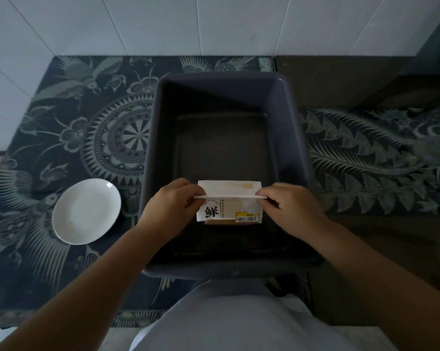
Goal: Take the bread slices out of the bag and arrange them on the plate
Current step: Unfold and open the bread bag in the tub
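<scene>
A white bread bag [229, 210] with a black printed character and a yellow barcode label is held upright over the near part of a dark grey tub [287, 117]. My left hand [170, 206] pinches the left end of the bag's sealed top edge, and my right hand [287, 206] pinches the right end. A brown edge of bread shows at the bag's bottom. A white plate [86, 211] lies bare on the patterned cloth, left of the tub.
The tub's inside is otherwise bare. The dark patterned cloth [69, 117] covers the counter on both sides of the tub. A white tiled wall [214, 24] rises behind. My white shirt fills the bottom of the view.
</scene>
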A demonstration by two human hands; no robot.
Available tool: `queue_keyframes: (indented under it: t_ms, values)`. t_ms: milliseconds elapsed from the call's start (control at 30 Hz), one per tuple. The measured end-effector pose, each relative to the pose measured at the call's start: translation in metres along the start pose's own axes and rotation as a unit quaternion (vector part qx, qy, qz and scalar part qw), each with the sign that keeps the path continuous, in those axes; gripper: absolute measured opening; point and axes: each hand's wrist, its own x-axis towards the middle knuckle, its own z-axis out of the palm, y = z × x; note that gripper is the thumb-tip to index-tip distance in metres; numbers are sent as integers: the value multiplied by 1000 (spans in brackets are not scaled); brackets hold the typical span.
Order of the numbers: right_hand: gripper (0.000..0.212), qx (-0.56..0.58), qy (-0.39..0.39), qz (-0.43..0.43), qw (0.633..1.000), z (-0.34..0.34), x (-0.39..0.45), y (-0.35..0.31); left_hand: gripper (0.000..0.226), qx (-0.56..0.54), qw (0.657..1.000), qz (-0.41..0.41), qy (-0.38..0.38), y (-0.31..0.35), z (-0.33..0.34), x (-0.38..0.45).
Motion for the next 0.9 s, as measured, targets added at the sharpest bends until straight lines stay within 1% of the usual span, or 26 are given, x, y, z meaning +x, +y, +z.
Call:
queue_keyframes:
  t_ms: [133, 233, 333, 400, 467, 567, 667, 767, 833, 900]
  values:
    - [15, 14, 2, 13, 1000, 1, 2, -4, 13, -2, 1000, -18, -6, 1, -2, 1]
    - [17, 16, 6, 13, 1000, 0, 0, -6, 11, -3, 998, -37, -44, 2, -6, 1]
    - [20, 8, 9, 15, 1000, 2, -6, -8, 14, -36, 994, -87, -61, 3, -6, 0]
    - [22, 10, 14, 23, 1000, 5, -10, -9, 18, -59, 989, -128, -54, 3, -5, 0]
    - [25, 20, 17, 32, 999, 9, -13, -10, 16, -56, 985, -157, -47, 3, -4, 2]
    - [31, 58, 25, 60, 996, 12, -16, -11, 7, -55, 982, -175, -45, 3, -4, 4]
    - [25, 69, 42, 100, 992, 15, -16, -13, 4, -61, 978, -192, -59, 2, -3, 3]
    - [23, 60, 42, 150, 986, 17, -13, -18, 4, -53, 976, -200, -62, 3, -1, 3]
    - [24, 41, 25, 176, 983, 16, -11, -20, 4, -43, 977, -199, -61, 4, -1, 4]
    - [21, 15, 9, 187, 982, 15, -9, -23, 7, -32, 979, -193, -63, 5, -1, 5]
